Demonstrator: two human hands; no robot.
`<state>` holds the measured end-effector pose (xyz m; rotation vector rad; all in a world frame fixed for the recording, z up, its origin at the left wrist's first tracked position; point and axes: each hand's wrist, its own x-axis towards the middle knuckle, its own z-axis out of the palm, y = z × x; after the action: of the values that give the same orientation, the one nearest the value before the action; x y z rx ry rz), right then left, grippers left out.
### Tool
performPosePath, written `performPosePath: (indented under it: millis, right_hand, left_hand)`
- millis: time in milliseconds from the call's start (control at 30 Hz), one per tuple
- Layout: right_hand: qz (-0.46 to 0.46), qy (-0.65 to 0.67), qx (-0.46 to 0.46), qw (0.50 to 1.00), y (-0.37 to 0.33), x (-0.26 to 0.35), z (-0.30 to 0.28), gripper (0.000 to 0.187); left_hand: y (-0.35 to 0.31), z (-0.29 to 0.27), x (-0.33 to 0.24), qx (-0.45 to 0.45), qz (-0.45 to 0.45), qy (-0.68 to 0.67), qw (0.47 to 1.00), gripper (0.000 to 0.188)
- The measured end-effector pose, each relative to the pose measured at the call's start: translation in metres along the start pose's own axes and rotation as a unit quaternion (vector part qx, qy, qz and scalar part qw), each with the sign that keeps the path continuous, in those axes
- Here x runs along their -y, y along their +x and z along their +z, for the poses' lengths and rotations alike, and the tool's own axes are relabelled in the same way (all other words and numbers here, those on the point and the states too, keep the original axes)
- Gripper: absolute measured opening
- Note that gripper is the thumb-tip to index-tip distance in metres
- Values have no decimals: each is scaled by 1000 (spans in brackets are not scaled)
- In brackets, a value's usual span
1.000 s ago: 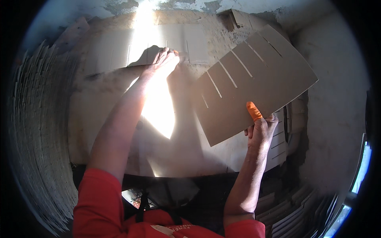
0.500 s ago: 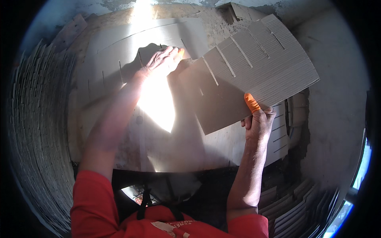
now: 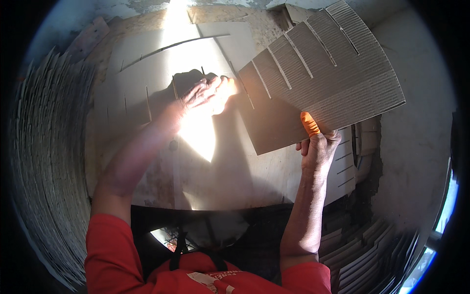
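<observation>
- Box-like cardboard piece at back edge of the table, dark gap on its left side, contents too dark to tell
- Left side: tall stack of cardboard sheets, packed tight, edges up
- Lower right: second cardboard stack, sheets leaning in a row, below table level
- Table: pale, worn, stained top, hard sunlight strip running from the back edge to near the middle, shadows around it
- Grey plaster wall on the right, patchy; bright bluish opening at the far right rim
- Flat sheet lies toward the back left of the table, slots in its near part, partly washed out by glare
- Another slotted sheet near the table's right edge, partly behind the right forearm
- Right hand grips the raised sheet at its near edge, orange thumb cover on the upper face, fingers underneath
- Raised sheet is tilted, stretches up and to both sides of that hand, slots running in from its far edge
- Left hand over the flat sheet's near part, fingers bunched, fingertips by the raised sheet's left edge; glare, can't tell if it grips anything
</observation>
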<state>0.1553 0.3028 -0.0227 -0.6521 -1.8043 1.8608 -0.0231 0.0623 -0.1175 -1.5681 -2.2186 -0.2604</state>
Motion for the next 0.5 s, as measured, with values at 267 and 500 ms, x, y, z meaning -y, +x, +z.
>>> performPosePath:
  millis: [267, 500]
  right_hand:
    - [29, -30, -11, 999, -1, 14, 11, 12]
    - [0, -2, -12, 1000, -2, 6, 6, 12]
  left_hand:
    - [-1, -20, -41, 2, 26, -24, 999, 40]
    - [-15, -23, -81, -57, -42, -700, 710, 19]
